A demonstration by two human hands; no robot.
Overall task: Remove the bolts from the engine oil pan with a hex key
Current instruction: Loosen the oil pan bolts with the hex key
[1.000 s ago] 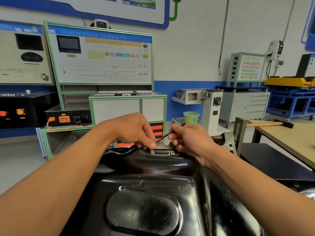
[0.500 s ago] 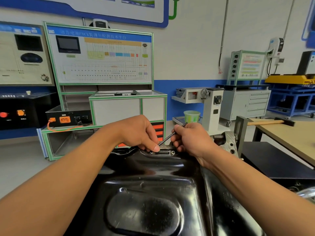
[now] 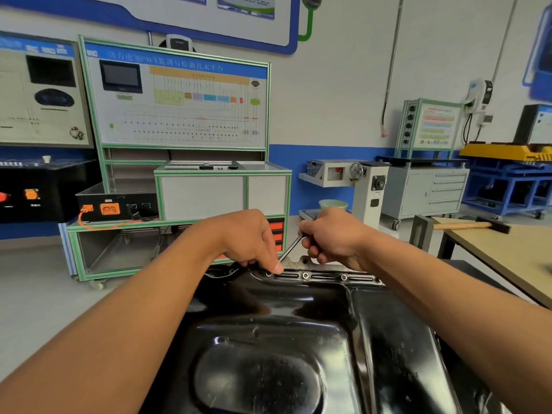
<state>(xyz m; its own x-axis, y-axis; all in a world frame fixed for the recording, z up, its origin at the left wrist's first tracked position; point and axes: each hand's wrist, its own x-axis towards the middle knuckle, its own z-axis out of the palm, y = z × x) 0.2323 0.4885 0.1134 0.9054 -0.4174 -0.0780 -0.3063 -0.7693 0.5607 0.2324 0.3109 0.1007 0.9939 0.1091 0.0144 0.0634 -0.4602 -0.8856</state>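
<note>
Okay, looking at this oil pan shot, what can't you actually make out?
Head view only.
- Hex key tip: covered by the left hand; whether it is seated is unclear.
- Hex key's upper end: buried in the right hand.
- Oil pan near side: cut off by the bottom edge.
- Flange beyond the visible bolts: hidden behind the right forearm.

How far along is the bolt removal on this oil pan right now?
Done: nothing shows as removed, and nothing loose is in view. In hand: the right hand grips the hex key, and the left hand pinches its lower end at the far rim of the oil pan; the tip is hidden. Left: at least two bolts still sit in that rim, right of the key.
</note>
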